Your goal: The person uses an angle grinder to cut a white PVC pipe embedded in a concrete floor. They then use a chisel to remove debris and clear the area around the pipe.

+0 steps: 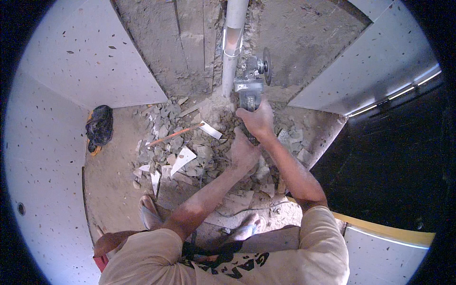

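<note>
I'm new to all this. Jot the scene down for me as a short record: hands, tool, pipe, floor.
Right hand: gripping the body of an angle grinder
Left hand: gripping farther back on the same tool
Disc: on the tool's right side, away from the pipe; spinning or not, cannot tell
Pipe: pale, with an opening in its side
Floor: rubble, white shards, thin orange stick

A beige, short-sleeved cloth T-shirt (294, 259) fills the bottom of the frame, with bold black block lettering (244, 268) across it at lower centre. Its loose left sleeve (159, 244) and right sleeve (317, 222) end above the elbows. Powdery dust coats the left hand (244, 153) and right hand (261, 119) near the centre. Open, strapped sandals (246, 231) show lower down, their details blurred.
</note>
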`<state>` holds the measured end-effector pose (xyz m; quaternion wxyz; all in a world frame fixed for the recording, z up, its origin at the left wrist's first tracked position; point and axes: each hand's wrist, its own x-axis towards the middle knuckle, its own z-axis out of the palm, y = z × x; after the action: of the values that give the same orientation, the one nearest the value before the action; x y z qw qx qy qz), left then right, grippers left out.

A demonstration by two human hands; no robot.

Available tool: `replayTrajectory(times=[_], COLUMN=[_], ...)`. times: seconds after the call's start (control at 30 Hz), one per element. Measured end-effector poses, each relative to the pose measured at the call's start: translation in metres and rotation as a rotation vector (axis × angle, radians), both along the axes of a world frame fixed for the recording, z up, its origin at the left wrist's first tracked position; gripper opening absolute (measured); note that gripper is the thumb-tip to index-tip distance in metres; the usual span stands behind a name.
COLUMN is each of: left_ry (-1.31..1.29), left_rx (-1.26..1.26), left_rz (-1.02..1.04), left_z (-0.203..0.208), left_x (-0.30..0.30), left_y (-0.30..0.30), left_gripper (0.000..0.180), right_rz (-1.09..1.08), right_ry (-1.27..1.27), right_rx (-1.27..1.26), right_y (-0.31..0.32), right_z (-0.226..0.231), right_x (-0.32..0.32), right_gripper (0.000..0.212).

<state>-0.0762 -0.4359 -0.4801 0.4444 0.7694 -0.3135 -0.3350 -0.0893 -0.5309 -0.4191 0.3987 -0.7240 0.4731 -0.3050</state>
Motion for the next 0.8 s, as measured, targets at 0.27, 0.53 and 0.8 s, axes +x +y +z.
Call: replayTrajectory(times=[0.27,0.53,0.8], left_ry=[0.461,0.165,0.079], left_rx=[-0.473,-0.382,-0.481], left_rz=[-0.211,-0.193,-0.196], left_z=[-0.01,0.001,-0.031], left_x=[0.017,0.016,0.013], left_y=[-0.023,-0.03,-0.049], left_gripper=[0.074,0.089,0.077], right_rz=[0.333,0.317,0.328], right_ry=[-0.083,-0.104,-0.082], right_rx=[-0.13,0.122,0.109], right_y=[-0.035,-0.063,-0.085], right_z=[-0.01,-0.029,-0.048], right_x=[-0.012,-0.013,-0.011], right_gripper=[0.057,0.058,0.062])
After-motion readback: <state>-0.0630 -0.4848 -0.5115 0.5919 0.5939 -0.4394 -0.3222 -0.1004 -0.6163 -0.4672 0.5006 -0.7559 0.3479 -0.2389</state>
